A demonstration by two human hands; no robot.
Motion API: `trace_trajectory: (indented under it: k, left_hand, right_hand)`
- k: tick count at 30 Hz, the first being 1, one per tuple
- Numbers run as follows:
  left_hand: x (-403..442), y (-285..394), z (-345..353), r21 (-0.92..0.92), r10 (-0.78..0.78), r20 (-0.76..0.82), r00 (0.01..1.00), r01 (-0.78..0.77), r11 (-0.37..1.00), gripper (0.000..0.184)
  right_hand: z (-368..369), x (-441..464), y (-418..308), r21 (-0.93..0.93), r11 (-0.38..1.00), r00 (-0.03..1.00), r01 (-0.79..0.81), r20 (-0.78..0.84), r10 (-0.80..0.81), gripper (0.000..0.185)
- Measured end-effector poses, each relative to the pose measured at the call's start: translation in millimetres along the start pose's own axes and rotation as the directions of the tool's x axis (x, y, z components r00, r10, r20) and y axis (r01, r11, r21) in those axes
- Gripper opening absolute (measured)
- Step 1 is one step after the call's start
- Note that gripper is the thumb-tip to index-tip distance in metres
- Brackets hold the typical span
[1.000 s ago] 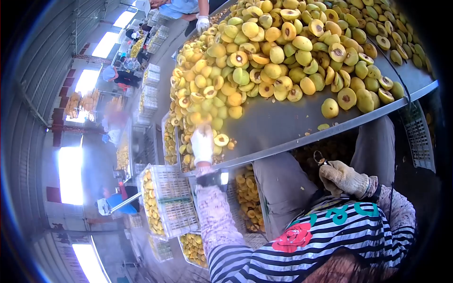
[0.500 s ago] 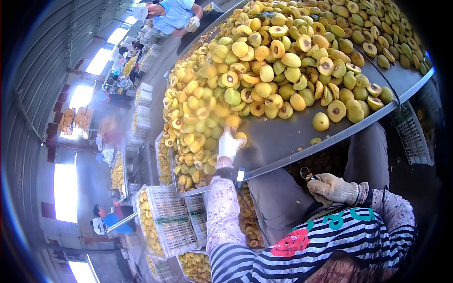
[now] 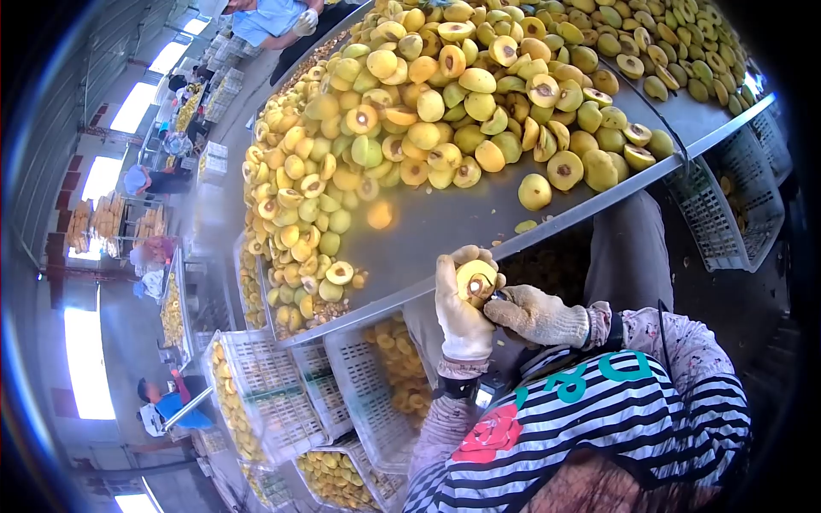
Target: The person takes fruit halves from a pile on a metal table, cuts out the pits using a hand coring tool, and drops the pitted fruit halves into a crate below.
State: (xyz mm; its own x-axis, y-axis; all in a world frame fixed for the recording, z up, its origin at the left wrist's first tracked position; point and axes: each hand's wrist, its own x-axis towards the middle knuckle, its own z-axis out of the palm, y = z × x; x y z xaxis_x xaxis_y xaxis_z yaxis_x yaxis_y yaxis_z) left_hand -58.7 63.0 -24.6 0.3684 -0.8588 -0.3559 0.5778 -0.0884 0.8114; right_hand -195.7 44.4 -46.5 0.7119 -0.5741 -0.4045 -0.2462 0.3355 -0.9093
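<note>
Stone-fruit half (image 3: pixel 476 280), yellow, cut face toward us, gripped in our gloved left hand (image 3: pixel 460 315) just before the near edge of the metal tabletop (image 3: pixel 409 246) | our gloved right hand (image 3: pixel 539 315) closed around a small, mostly hidden tool (image 3: pixel 497 295) at the fruit's side | more halves (image 3: pixel 430 105) heaped beyond | white crates (image 3: pixel 287 398) of fruit at our left

Daylight came through the windows (image 3: pixel 88 363) at left, blown out to flat white. The bare metal of the surface (image 3: pixel 410 248) took a soft grey sheen, with deep shadow beneath its edge. A hazy smear softened the nearer halved fruit (image 3: pixel 346 175). The wide lens bowed the ribbed wall (image 3: pixel 51 128); black, blue-fringed corners closed in.
</note>
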Motion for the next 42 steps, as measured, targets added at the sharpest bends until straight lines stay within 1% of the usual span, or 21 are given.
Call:
trace_trajectory:
  k: [4,5,7,9,10,12,13,16,19,22,25,26,28,30,32,33,36,37,38,40,42]
  left_hand:
    - [-1.2,4.1,-3.5,0.125,-0.066,0.005,0.998,0.065,0.99,0.035]
    - [-2.6,2.5,-4.9,0.222,0.047,0.047,0.998,-0.057,0.973,0.033]
    - [-3.7,-2.4,-6.0,0.391,0.251,0.168,0.953,-0.298,0.871,0.03]
    - [-1.9,-11.2,-6.2,0.12,0.292,0.122,0.949,-0.306,0.944,0.028]
    - [-0.4,-13.7,-7.0,-0.021,0.31,0.097,0.946,-0.309,0.951,0.026]
    - [0.5,-13.9,-12.4,-0.003,0.315,0.167,0.934,-0.319,0.948,0.025]
    - [-0.3,-14.1,-13.7,0.007,0.313,0.202,0.928,-0.321,0.947,0.024]
    - [-5.0,-18.4,-5.5,0.089,0.427,0.233,0.873,-0.457,0.885,0.037]
    - [-2.2,-17.7,-9.2,0.01,0.398,0.28,0.874,-0.417,0.909,0.029]
    - [-6.3,-7.2,-2.8,0.234,0.287,0.148,0.946,-0.316,0.92,0.035]
    - [-4.0,-3.7,-0.3,0.269,0.273,0.126,0.954,-0.298,0.916,0.04]
    - [-3.6,-3.4,-2.9,0.268,0.257,0.12,0.959,-0.281,0.921,0.04]
    - [-1.2,-9.4,-13.1,0.399,0.363,0.199,0.91,-0.413,0.818,0.04]
    - [2.7,-9.1,-19.1,0.532,0.315,0.254,0.915,-0.404,0.744,0.039]
    - [6.9,0.5,-24.5,0.676,0.116,0.241,0.964,-0.252,0.693,0.037]
    - [4.8,4.7,-21.1,0.697,0.085,0.264,0.961,-0.251,0.672,0.033]
    - [3.1,-3.1,-20.2,0.424,0.318,0.36,0.877,-0.458,0.782,0.031]
    - [6.6,-12.1,-20.7,0.368,0.423,0.35,0.836,-0.537,0.759,0.031]
    - [10.2,-21.1,-21.4,0.316,0.522,0.334,0.785,-0.615,0.722,0.032]
    - [2.4,-21.3,-13.8,0.25,0.487,0.288,0.824,-0.556,0.793,0.034]
    - [5.5,-1.5,-9.0,0.21,0.124,0.309,0.943,-0.195,0.958,0.039]
  right_hand:
    - [-0.5,11.3,21.9,-0.121,0.98,0.987,0.16,0.04,-0.156,0.061]
    - [-0.6,14.2,27.2,-0.084,0.979,0.983,0.184,0.027,-0.182,0.06]
    - [-6.1,12.2,14.2,-0.008,1.0,0.992,0.025,0.126,-0.024,0.059]
    - [-12.2,7.7,4.7,0.121,0.99,0.971,-0.073,0.235,0.043,0.055]
    - [-13.9,9.1,6.6,0.081,0.995,0.969,-0.063,0.243,0.041,0.054]
    - [-16.7,12.4,12.6,0.003,0.999,0.966,-0.039,0.257,0.037,0.051]
    - [-11.9,10.2,12.7,-0.06,0.988,0.982,0.144,0.135,-0.135,0.049]
    - [-8.6,7.6,13.1,-0.071,0.94,0.942,0.334,0.004,-0.334,0.05]
    - [-13.0,-0.5,2.6,-0.148,0.963,0.974,0.225,-0.002,-0.228,0.054]
    - [-13.7,1.8,4.6,-0.188,0.954,0.972,0.232,0.007,-0.235,0.055]
    - [-14.8,3.5,4.1,-0.23,0.956,0.983,0.183,0.064,-0.173,0.056]
    - [-13.6,5.5,7.2,-0.228,0.946,0.973,0.231,0.054,-0.225,0.056]
    - [-11.0,9.9,10.5,-0.224,0.918,0.944,0.327,0.027,-0.33,0.055]
    - [-17.3,11.0,4.0,-0.451,0.864,0.971,0.223,0.022,-0.24,0.052]
    - [-21.2,12.3,0.9,-0.624,0.769,0.985,0.137,0.001,-0.175,0.051]
    - [-23.0,16.7,11.6,-0.64,0.745,0.974,0.19,0.027,-0.226,0.046]
    - [-20.9,16.1,27.2,-0.276,0.868,0.905,0.412,0.014,-0.425,0.047]
    - [-26.3,5.2,4.9,0.031,0.998,0.985,-0.063,0.161,0.057,0.043]
    - [-23.5,-1.3,3.5,0.258,0.95,0.949,-0.174,0.303,0.091,0.043]
    - [-14.7,-1.8,10.5,0.434,0.838,0.876,-0.33,0.471,0.101,0.045]
    - [-12.2,0.7,18.0,0.231,0.964,0.944,-0.127,0.327,0.046,0.046]
